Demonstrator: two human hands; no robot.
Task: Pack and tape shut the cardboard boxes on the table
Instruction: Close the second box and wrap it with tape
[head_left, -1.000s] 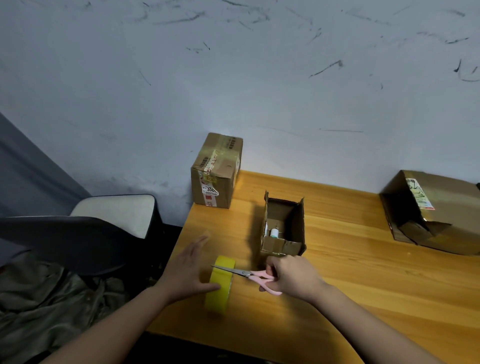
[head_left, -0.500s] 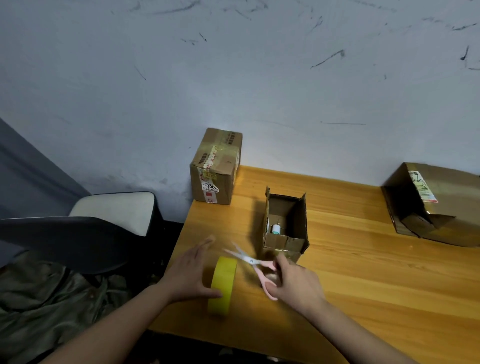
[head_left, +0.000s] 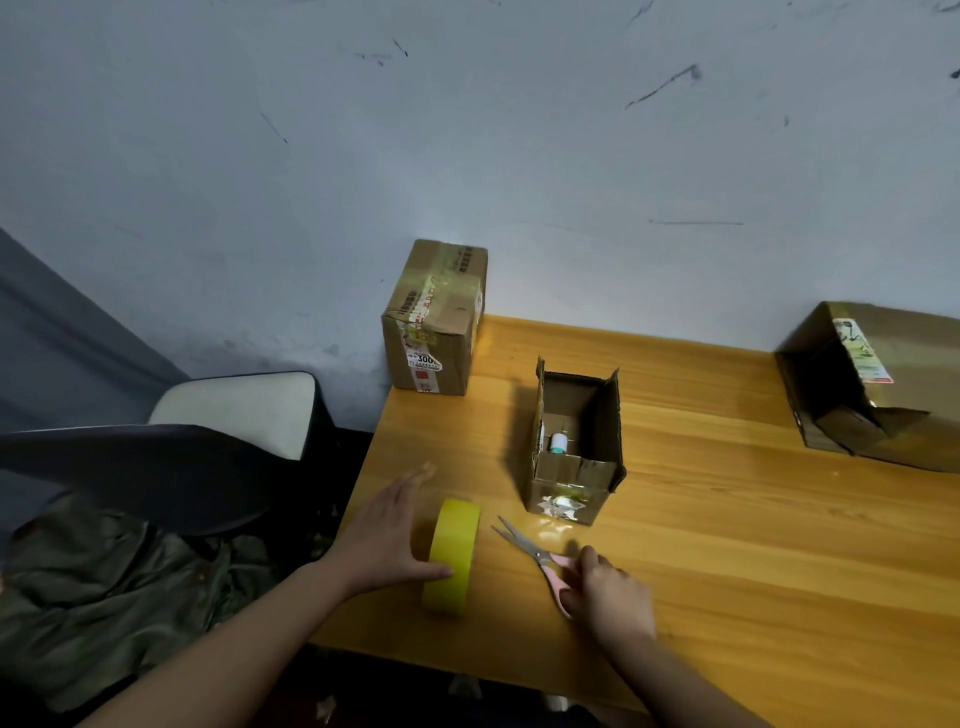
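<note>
You are steadying the upright yellow tape roll (head_left: 451, 555) with your flat, open left hand (head_left: 387, 540) while your right hand (head_left: 608, 592) is curling around pink-handled scissors (head_left: 535, 558) lying beside the small open cardboard box (head_left: 574, 447); be keeping the blades flat, pointing away.

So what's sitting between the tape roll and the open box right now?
In the head view, the scissors lie on the table there, right hand on their pink handles, blades pointing up between the tape roll and the open box.
</note>
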